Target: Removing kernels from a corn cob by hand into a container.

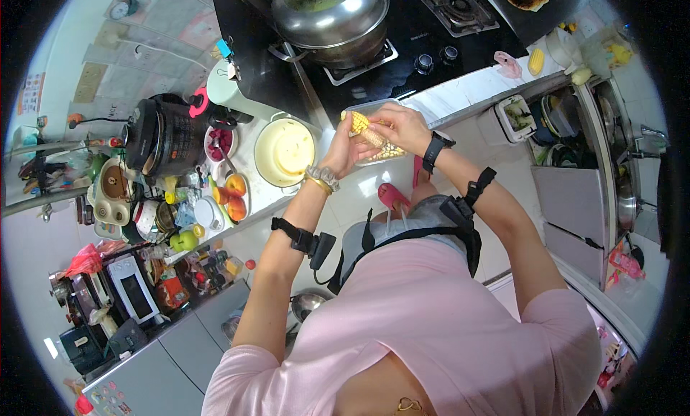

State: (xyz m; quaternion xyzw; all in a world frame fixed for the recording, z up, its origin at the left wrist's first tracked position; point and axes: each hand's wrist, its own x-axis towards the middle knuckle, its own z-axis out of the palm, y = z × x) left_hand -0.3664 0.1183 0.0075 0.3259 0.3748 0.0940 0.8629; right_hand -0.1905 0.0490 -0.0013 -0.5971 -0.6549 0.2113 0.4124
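My left hand [343,150] grips a corn cob [360,123] whose upper part still carries yellow kernels, while its lower part is stripped to the pale core. Against the stripped part, the fingers of my right hand [403,126] press on the kernels at the cob's side. Beneath both hands is a clear plastic container [398,156] holding loose corn kernels; the hands hide much of it. Just left of my left hand, a cream enamel pot [283,152] stands on the counter with a little yellow residue inside.
A large lidded steel pot [337,36] sits on the black gas hob [409,87] ahead. Another corn cob [536,61] lies on the right-hand counter edge. To the left are a black electric cooker [167,138], a bowl of dark red fruit pieces [220,141] and several peaches [235,185].
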